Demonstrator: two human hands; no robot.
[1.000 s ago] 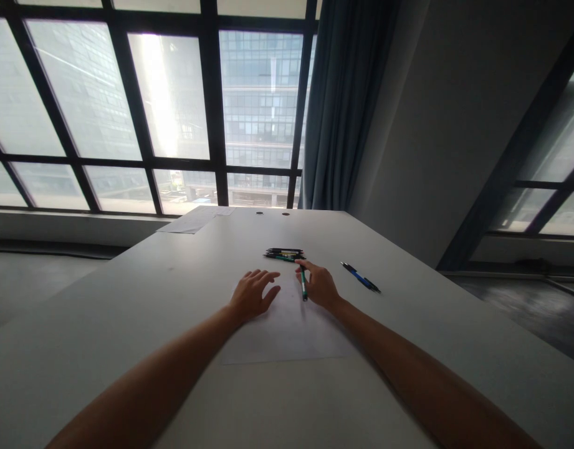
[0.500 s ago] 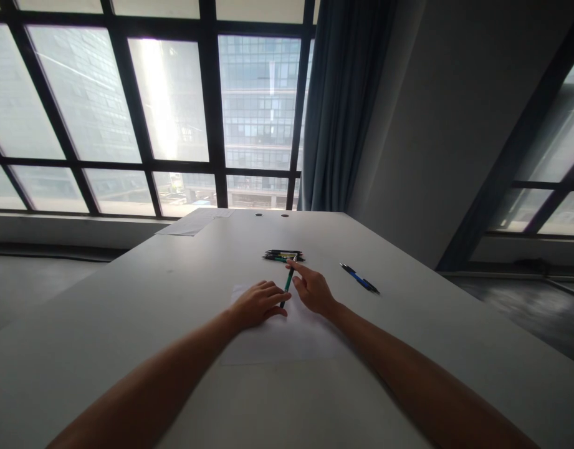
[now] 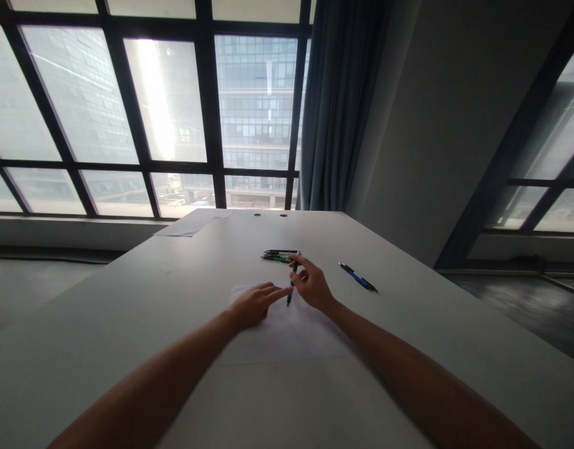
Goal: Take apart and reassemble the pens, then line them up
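The right hand [image 3: 311,285] pinches a pen [image 3: 291,284] nearly upright over the paper [image 3: 287,330], while the left hand [image 3: 255,304], fingers loose, touches its lower end, steadying it.

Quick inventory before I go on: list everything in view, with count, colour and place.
pen: 1, dark with green, held nearly upright over the paper sheet.
paper sheet: 1, white, on the table under both hands.
pen bundle: several, black and green, just beyond the hands.
blue pen: 1, blue and black, lying right of the hands.
far papers: white, far left table corner; count unclear.
table: 1, white.
curtain: 1, blue-grey, beside the window.
left hand: on the sheet, fingertips at the pen's lower end.
right hand: gripping the pen.
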